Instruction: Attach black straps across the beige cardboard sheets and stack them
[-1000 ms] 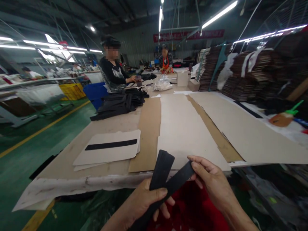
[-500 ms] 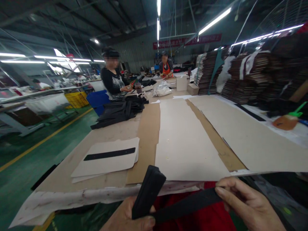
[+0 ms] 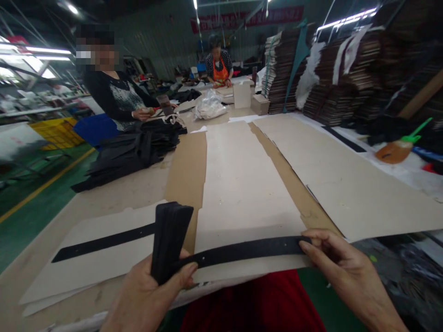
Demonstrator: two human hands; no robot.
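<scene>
My left hand [image 3: 155, 286] is closed round a stack of black strips [image 3: 169, 235] that stands up from the fist. Its thumb also presses one end of a single black strip [image 3: 249, 250] with small holes. The far end of that strip is pinched between the thumb and fingers of my right hand [image 3: 342, 263]. Stretched between both hands, the strip lies over the near edge of a long pale board [image 3: 238, 184]; whether it touches the board I cannot tell. Left of my left hand, another black strip [image 3: 104, 242] rests across pale rounded boards [image 3: 69, 281].
A heap of black strips [image 3: 134, 147] lies on the table's left side. Another pale board [image 3: 342, 175] is at right, near an orange container with a green handle [image 3: 394, 150]. Tall bundled stacks [image 3: 353, 83] stand behind. Two people [image 3: 114, 92] work at the far side.
Both hands have risen and come over the board's near edge, the single strip now level between them. The stack in my left hand has shifted left and up. My view has tilted down.
</scene>
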